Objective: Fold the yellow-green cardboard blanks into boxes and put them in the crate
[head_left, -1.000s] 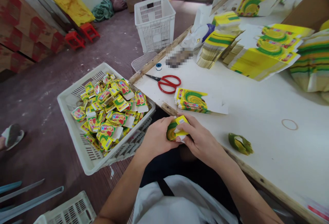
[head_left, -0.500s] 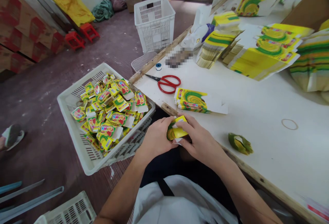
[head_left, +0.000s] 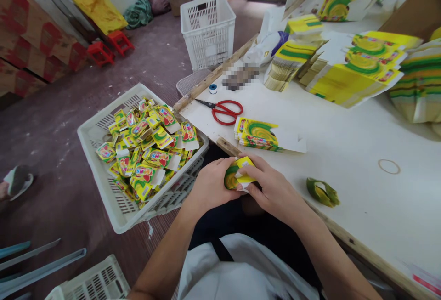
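While the white bench spans the right side, one white crate stands at its left edge, heaped with cartons too overlapped to count. Both forearms converge from below; the left hand and right hand meet by the bench's near edge, fingers curled around one yellow box. Beyond lies one pair of scissors, blades leftward, and one stack of flat cartons. The box's barcoded panel tilts up beside the right fingers; its long axis is too covered to tell. Smaller still: one green peel-like piece, one rubber band, one spool.
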